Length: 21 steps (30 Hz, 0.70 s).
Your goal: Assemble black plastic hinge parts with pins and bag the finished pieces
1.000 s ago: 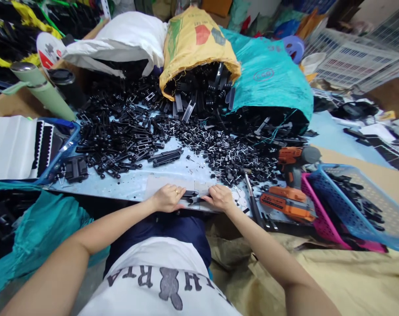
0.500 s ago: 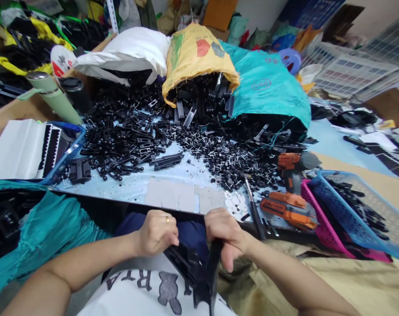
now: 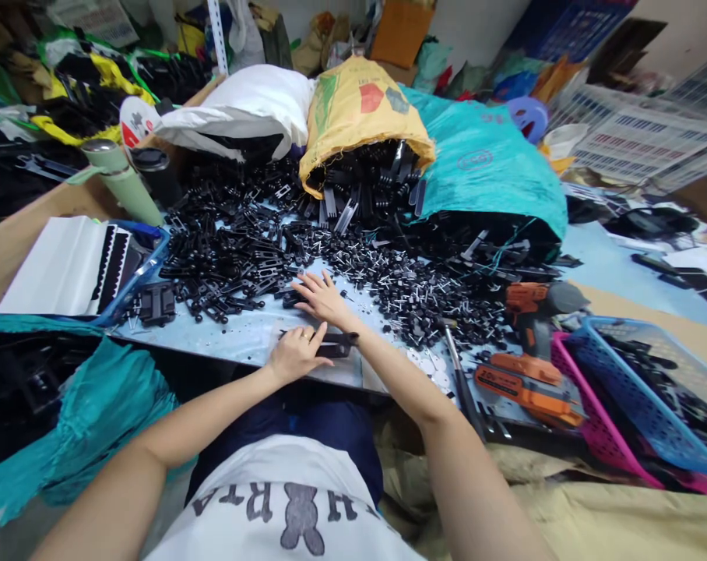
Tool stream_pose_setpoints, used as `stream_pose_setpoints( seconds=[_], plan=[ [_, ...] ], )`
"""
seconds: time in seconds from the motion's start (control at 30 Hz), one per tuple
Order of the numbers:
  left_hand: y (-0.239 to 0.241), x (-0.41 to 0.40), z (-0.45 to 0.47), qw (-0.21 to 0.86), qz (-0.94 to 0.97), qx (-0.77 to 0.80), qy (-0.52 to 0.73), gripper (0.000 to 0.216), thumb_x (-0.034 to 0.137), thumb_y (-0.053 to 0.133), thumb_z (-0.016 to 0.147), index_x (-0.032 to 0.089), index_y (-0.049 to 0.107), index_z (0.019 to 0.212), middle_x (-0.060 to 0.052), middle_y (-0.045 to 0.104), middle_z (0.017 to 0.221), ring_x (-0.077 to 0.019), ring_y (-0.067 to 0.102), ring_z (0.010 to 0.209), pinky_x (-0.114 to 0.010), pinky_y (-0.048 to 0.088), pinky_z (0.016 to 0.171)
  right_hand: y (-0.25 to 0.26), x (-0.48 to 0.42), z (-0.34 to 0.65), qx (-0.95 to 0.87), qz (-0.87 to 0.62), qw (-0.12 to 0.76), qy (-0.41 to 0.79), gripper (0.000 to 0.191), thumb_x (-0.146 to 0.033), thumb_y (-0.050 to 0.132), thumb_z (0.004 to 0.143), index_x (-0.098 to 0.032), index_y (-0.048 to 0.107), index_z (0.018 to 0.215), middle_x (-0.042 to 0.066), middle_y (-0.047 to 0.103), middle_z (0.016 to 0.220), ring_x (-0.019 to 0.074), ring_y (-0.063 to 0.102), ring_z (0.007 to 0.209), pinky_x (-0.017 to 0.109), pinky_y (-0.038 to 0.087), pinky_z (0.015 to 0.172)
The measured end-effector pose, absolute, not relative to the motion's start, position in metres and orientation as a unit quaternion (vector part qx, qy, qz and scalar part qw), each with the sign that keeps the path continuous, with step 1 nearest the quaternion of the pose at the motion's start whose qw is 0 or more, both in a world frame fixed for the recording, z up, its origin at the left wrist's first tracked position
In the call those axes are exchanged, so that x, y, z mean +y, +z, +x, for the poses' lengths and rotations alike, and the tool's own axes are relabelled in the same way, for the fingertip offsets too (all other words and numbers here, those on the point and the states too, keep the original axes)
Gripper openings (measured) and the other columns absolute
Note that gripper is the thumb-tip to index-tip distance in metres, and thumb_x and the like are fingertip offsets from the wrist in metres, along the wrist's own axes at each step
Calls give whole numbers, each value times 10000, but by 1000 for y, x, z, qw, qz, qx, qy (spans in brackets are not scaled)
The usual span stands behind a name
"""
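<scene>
My left hand [image 3: 296,354] rests at the near edge of the pale blue table [image 3: 237,335] with its fingers curled on a flat black plastic piece [image 3: 333,345]. Further out, my right hand [image 3: 320,297] lies with fingers spread over black plastic parts beside the big heap of long black clips [image 3: 225,249]. A mound of small black pieces with metal pins [image 3: 412,292] is just right of that hand.
Three sacks spill parts at the back: white [image 3: 242,105], yellow [image 3: 362,113], teal [image 3: 487,171]. An orange cordless drill [image 3: 529,343] and a hammer [image 3: 459,374] lie at right by pink [image 3: 587,405] and blue baskets [image 3: 651,389]. A green flask [image 3: 123,183] and a blue tray [image 3: 131,273] stand left.
Both hands came up from my lap, where they held a black assembly. The left now pins a piece at the table edge; the right has stretched forward to the parts.
</scene>
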<state>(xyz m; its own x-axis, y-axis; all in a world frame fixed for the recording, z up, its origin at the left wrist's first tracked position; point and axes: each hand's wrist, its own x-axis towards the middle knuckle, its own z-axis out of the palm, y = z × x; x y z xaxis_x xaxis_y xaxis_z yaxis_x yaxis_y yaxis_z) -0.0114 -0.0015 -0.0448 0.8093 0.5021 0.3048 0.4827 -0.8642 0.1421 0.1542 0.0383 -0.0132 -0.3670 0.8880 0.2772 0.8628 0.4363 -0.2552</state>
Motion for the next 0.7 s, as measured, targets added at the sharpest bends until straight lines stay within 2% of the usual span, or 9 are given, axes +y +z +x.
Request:
stream_pose_setpoints(
  seconds=[0.1,0.23,0.33,0.47,0.6,0.7],
  plan=[
    [-50,2,-15,-24,969,190,155,600,504,539,817,111,474,1267,-149,614,1020,-272,560,945,-403,427,803,-26,48,191,-839,-541,58,-16,404,-386,439,917,-230,497,1284,105,515,1270,256,449,1094,434,310,954],
    [-56,10,-12,-49,976,161,139,324,237,480,886,140,520,1192,-134,601,1080,-237,547,950,-409,394,806,-39,49,212,-794,-604,30,-61,442,-432,414,915,-224,498,1297,129,528,1254,273,472,1014,418,350,856],
    [-54,32,10,-29,973,194,124,299,157,414,898,151,522,1176,-118,604,1051,-226,543,927,-385,393,750,-33,78,212,-795,-601,63,-49,436,-444,375,927,-218,508,1277,114,537,1249,265,473,1044,410,345,886],
    [-47,71,39,3,963,245,115,298,211,472,885,160,516,1175,-104,613,991,-233,536,927,-376,394,747,-11,146,224,-681,-706,190,-37,437,-399,330,941,-143,471,1266,150,539,1227,261,466,1101,382,359,912],
    [-33,106,22,-3,921,340,189,434,291,477,878,168,422,1290,-132,581,1120,-263,510,1007,-407,393,802,8,202,254,-483,-844,235,-3,565,-417,445,882,-55,345,1304,225,573,1119,321,500,1071,442,381,881],
    [-17,140,-9,-42,856,460,234,423,189,456,839,132,454,1258,-171,542,1184,-301,480,1059,-430,393,815,10,225,271,-422,-869,252,47,720,-425,563,808,-49,271,1349,245,571,1123,346,502,1086,470,389,879]
  ],
)
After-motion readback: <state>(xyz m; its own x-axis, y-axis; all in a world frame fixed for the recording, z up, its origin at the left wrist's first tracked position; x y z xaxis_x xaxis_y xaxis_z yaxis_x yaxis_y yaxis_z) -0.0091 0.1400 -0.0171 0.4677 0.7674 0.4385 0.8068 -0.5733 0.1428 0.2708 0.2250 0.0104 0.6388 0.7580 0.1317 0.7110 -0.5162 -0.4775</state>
